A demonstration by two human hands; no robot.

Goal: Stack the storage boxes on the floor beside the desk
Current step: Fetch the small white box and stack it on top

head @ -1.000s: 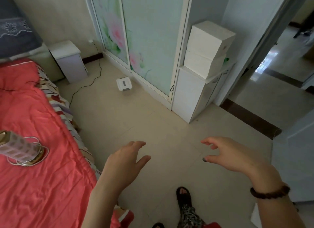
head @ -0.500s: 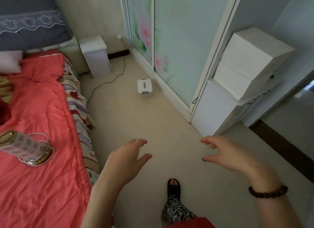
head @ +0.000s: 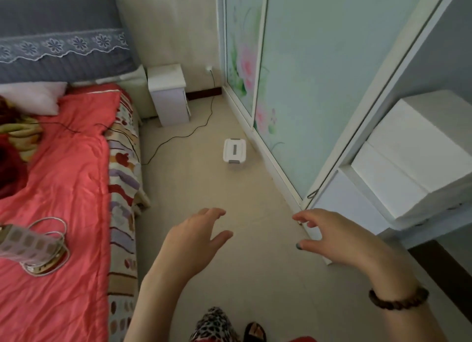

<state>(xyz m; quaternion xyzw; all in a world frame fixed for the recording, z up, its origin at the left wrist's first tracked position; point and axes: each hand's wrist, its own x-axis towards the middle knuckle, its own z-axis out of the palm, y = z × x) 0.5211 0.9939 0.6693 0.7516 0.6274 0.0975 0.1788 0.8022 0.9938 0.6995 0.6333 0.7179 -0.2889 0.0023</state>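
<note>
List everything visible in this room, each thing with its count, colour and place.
storage box: one, white with grey latches, on the floor by the wardrobe
big boxes: two, white, stacked on the cabinet
cabinet: one, white, beside the wardrobe
wardrobe: one, pale green with pink flowers, right side
nightstand: one, white, beside the bed
cable: one, black, across the floor
bed: one, red cover, left
bag: one, pale, on the bed
left hand: one, open over the floor
right hand: one, open over the floor, dark bracelet on its wrist

The view has swung left: the floor box (head: 235,150) now lies ahead, the stacked boxes (head: 413,158) at the right edge.
</note>
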